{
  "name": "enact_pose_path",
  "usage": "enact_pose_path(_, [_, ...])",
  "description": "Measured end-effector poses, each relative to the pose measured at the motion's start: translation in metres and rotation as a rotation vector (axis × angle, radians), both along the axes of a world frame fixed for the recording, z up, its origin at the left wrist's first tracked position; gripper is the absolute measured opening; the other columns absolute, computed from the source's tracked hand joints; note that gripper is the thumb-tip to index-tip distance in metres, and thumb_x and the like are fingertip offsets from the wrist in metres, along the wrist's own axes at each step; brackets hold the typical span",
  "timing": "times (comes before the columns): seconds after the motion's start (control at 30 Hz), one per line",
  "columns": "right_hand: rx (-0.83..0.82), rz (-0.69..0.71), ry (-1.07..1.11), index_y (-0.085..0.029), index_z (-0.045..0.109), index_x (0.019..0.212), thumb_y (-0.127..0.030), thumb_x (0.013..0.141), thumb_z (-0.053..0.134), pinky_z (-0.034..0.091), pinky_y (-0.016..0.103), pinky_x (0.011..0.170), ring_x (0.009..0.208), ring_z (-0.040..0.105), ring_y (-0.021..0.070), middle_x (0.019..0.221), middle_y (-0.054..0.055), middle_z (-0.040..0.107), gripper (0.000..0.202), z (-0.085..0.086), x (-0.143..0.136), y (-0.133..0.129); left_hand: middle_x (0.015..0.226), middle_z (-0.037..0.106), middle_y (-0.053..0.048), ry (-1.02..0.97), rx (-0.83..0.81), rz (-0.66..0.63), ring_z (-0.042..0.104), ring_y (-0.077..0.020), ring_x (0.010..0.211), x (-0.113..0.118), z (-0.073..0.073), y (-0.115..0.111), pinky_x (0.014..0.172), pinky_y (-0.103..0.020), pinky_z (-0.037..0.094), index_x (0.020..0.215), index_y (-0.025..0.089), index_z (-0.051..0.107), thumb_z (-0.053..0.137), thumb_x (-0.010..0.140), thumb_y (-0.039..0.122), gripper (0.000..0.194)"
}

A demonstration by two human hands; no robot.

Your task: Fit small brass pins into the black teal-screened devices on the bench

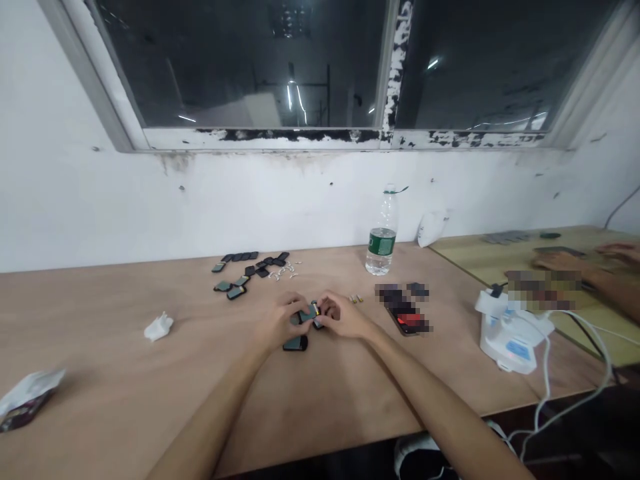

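Between my two hands is a small dark module with a grey-green face (309, 313) and a yellowish strip at its right end. My left hand (284, 321) grips its left side, thumb below and fingers above. My right hand (343, 315) is closed at the module's right end, its fingertips partly hidden. Another dark piece (319, 324) shows beneath, by the right fingertips. Just below my left hand lies a similar module (295, 343), flat on the table. A few small yellowish parts (356, 299) lie right of my right hand.
Several dark modules (237, 291) and small white pieces (283, 272) lie at the back left. Around them are crumpled tissue (159, 327), a packet (30, 400), a bottle (381, 243), a phone (407, 313) and a white device with cables (510, 337). Another person's hands (563, 267) are at right.
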State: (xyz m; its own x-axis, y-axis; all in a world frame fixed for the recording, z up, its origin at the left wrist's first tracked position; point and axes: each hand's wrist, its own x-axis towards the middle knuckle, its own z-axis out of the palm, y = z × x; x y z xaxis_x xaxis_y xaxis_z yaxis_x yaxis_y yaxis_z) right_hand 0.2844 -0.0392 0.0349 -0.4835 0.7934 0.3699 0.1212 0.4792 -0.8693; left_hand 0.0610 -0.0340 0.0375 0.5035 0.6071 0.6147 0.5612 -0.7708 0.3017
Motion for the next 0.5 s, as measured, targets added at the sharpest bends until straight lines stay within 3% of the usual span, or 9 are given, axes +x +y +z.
enact_pose_path(0.3, [0.060,0.002,-0.056,-0.023,0.054,0.101,-0.026,0.084,0.070,0.045,0.026,0.069,0.077,0.055,0.0149,0.089,-0.001,0.060,0.023,-0.0035,0.0040,0.0028,0.101,0.069,-0.006,0.012,-0.016,-0.007,0.066,-0.0209,0.095,0.0009,-0.0040,0.0010,0.083,-0.031,0.057,0.087,0.022,0.072,0.073,0.081,0.021,0.006])
enact_pose_path(0.5, [0.133,-0.052,-0.002,-0.022,0.054,0.096,-0.033,0.086,0.070,0.047,0.028,0.073,0.079,0.054,0.0150,0.095,0.001,0.059,0.023,-0.0027,0.0041,0.0022,0.099,0.071,-0.006,-0.028,-0.016,-0.018,0.068,-0.0204,0.091,-0.0009,-0.0042,0.0011,0.080,-0.031,0.058,0.082,0.021,0.072,0.075,0.082,0.023,0.003])
